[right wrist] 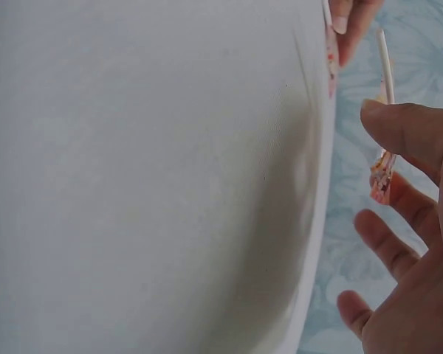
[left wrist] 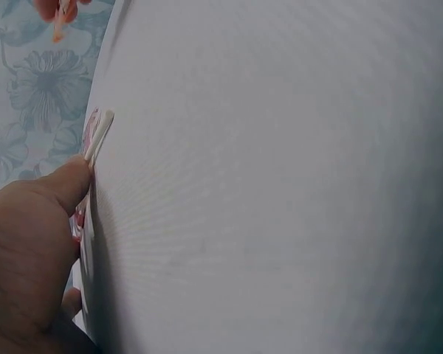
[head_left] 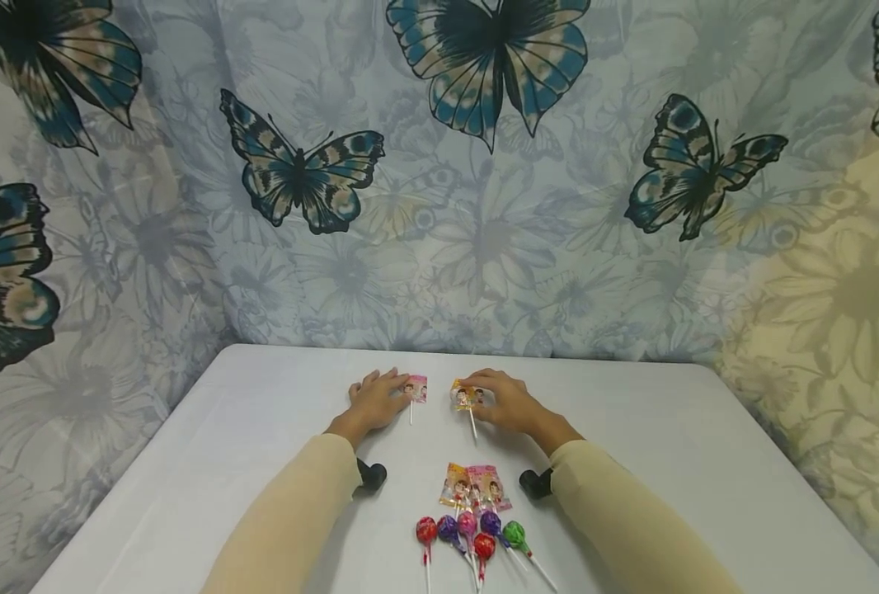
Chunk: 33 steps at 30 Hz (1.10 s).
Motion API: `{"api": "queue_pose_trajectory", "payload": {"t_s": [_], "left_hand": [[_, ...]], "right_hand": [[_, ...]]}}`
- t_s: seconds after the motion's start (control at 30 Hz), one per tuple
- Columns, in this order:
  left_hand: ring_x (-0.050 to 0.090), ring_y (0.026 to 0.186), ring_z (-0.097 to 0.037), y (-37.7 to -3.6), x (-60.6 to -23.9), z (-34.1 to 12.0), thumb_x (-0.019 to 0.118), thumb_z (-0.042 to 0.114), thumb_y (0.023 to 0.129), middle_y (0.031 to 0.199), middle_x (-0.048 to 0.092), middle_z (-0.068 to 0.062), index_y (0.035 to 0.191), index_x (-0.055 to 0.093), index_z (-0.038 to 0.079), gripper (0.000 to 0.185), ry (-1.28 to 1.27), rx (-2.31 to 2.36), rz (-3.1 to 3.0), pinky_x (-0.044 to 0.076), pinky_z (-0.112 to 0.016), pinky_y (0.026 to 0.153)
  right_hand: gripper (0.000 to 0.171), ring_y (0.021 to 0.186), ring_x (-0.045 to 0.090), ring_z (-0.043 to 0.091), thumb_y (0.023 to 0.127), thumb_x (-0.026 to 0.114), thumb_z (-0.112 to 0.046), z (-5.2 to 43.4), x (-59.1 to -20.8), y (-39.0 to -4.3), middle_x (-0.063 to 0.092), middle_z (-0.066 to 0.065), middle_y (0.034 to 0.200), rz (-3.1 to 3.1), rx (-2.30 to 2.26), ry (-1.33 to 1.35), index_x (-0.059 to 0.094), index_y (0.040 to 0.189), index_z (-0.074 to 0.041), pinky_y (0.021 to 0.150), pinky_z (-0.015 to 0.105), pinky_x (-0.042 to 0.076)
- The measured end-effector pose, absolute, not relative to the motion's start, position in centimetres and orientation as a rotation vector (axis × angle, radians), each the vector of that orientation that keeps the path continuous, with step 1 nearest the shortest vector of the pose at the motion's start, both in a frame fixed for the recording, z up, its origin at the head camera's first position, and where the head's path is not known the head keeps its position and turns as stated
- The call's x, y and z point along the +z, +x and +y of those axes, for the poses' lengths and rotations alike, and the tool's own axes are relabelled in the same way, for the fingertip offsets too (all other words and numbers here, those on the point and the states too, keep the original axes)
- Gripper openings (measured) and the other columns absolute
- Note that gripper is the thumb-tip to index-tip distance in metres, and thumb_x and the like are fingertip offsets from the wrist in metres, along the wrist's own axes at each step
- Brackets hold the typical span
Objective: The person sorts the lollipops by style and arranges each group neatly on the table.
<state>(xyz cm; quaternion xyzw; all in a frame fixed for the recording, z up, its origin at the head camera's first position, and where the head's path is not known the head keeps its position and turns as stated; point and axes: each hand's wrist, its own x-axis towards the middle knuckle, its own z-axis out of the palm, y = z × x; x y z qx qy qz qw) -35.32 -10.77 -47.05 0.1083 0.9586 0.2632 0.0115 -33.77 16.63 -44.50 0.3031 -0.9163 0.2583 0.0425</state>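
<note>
the right hand (head_left: 510, 403) pinches a flat lollipop in an orange-yellow printed wrapper (head_left: 464, 397) between thumb and fingers, its thin white stick (head_left: 472, 424) pointing back toward the person. in the right wrist view the thumb (right wrist: 406, 133) presses the stick (right wrist: 385, 59) while the other fingers spread loosely below the wrapper (right wrist: 380, 184). the grip is clenched lightly on this lollipop, at the far middle of the white worktop (head_left: 707, 462).

just to its left, the left hand (head_left: 374, 401) lies flat with relaxed, straight fingers; its fingertips touch a flat lollipop in a pink printed wrapper (head_left: 415, 388), which lies on the worktop with its white stick toward the person. in the left wrist view the thumb (left wrist: 66, 184) rests against that stick (left wrist: 98, 136). this grip is released, only touching.

both arms wear cream long sleeves (head_left: 291, 511), with a small black camera mount at each wrist (head_left: 371, 475).

nearer the person lie two more flat wrapped lollipops, orange and pink (head_left: 475, 485), and just in front of them a cluster of round ball lollipops in red, purple, pink and green wrappers (head_left: 477, 535).

a pale blue butterfly-and-flower print curtain (head_left: 484, 206) hangs behind the worktop.
</note>
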Motion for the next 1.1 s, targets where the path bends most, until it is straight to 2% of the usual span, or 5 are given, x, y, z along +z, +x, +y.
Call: {"api": "queue_pose_trajectory", "payload": {"t_s": [0.23, 0.43, 0.63, 1.1], "left_hand": [[0.020, 0.139, -0.039, -35.2, -47.0, -10.7, 0.059, 0.037, 0.096, 0.151, 0.037, -0.008, 0.140, 0.053, 0.019, 0.048, 0.347, 0.801, 2.991, 0.009, -0.062, 0.104], [0.020, 0.139, -0.038, -35.4, -47.3, -10.6, 0.058, 0.038, 0.096, 0.151, 0.036, -0.007, 0.141, 0.052, 0.021, 0.049, 0.348, 0.785, 2.992, 0.010, -0.062, 0.104], [0.019, 0.140, -0.038, -35.3, -47.1, -10.6, 0.059, 0.037, 0.096, 0.151, 0.036, -0.007, 0.141, 0.052, 0.021, 0.049, 0.349, 0.806, 2.988, 0.009, -0.061, 0.104], [0.020, 0.140, -0.038, -35.3, -47.1, -10.7, 0.059, 0.036, 0.096, 0.151, 0.036, -0.007, 0.141, 0.052, 0.020, 0.048, 0.340, 0.798, 2.998, 0.009, -0.062, 0.104]], "right_hand": [[0.044, 0.120, 0.049, 0.033, 0.083, 0.072, -0.014, 15.8, -45.1, -35.0, 0.057, 0.008, 0.127, -2.808, 0.777, 0.919, 0.065, 0.126, -0.014, 0.088, 0.061, 0.034], [0.043, 0.123, 0.048, 0.030, 0.087, 0.071, -0.016, 15.0, -44.8, -35.7, 0.055, 0.007, 0.130, -2.910, 0.724, 0.872, 0.063, 0.129, -0.015, 0.095, 0.059, 0.034], [0.044, 0.124, 0.048, 0.029, 0.088, 0.072, -0.020, 14.4, -44.6, -36.4, 0.055, 0.006, 0.132, -2.992, 0.667, 0.833, 0.062, 0.130, -0.016, 0.097, 0.057, 0.035], [0.043, 0.131, 0.041, 0.029, 0.088, 0.073, -0.024, 13.7, -44.6, -36.8, 0.052, 0.006, 0.137, -3.113, 0.687, 0.711, 0.063, 0.130, -0.019, 0.099, 0.057, 0.028]]}}
